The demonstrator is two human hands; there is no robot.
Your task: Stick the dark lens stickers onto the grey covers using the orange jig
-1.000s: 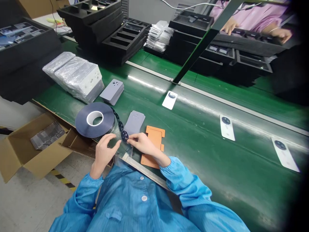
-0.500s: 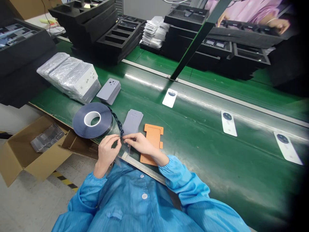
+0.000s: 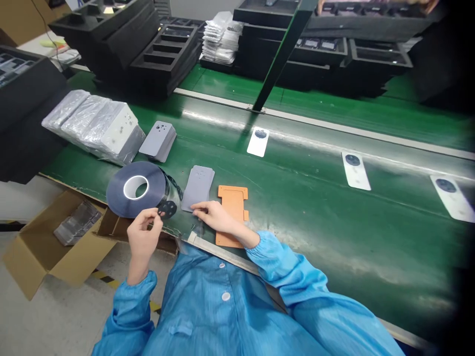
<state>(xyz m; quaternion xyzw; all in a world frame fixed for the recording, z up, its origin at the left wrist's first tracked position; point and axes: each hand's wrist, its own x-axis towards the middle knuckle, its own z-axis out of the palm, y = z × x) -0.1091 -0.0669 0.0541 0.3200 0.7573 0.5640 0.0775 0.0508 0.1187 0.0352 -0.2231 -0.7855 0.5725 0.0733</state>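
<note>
My left hand [image 3: 144, 230] pinches the edge of a black round sticker with holes [image 3: 168, 209], beside a big roll of dark tape [image 3: 118, 197] with a white core. A strip of similar black discs [image 3: 174, 184] curves along the roll's right side. My right hand [image 3: 213, 216] has its fingertips closed at the lower edge of a small stack of grey phone-shaped panels [image 3: 198, 188]; what they grip, if anything, is hidden. Under my right wrist lies an orange fixture plate [image 3: 232, 200]. Some clear film [image 3: 198, 228] shows below the right fingers.
Another grey panel stack [image 3: 159, 139] and plastic-wrapped panels [image 3: 100, 126] stand at left. White panels with black discs [image 3: 258, 146] lie spaced along the green bench [image 3: 315, 222]. Black trays [image 3: 163, 57] and a slanted post [image 3: 282, 59] are behind. An open carton [image 3: 33, 262] sits lower left.
My hands have moved apart. The left went left and slightly down with a black round sticker, now seen face-on; the right stays near the grey stack. The view has shifted a little.
</note>
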